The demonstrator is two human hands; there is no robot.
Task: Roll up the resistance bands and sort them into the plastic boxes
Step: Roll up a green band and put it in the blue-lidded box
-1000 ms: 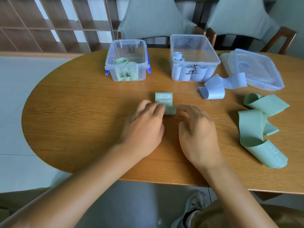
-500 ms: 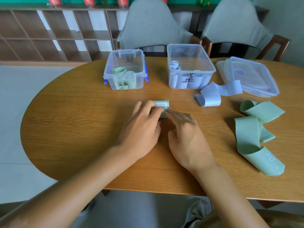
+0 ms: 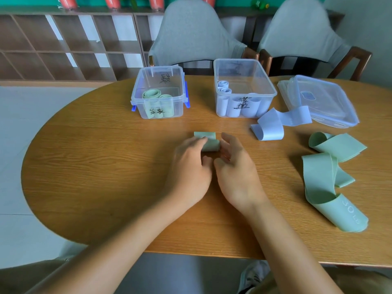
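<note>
A green band roll (image 3: pixel 209 142), nearly wound with a short tail lying flat behind it, is found on the wooden table (image 3: pixel 89 166) near its middle. It is touched on its left end by the extended fingers of the left hand (image 3: pixel 191 166); the right hand (image 3: pixel 234 166) is held just beside its right end, fingers loosely spread, contact unclear. Behind, rolled bands are held in the left box (image 3: pixel 159 96) and the right box (image 3: pixel 244 90). Loose bands, a blue band (image 3: pixel 273 124) and a green band (image 3: pixel 324 172), are seen to the right.
</note>
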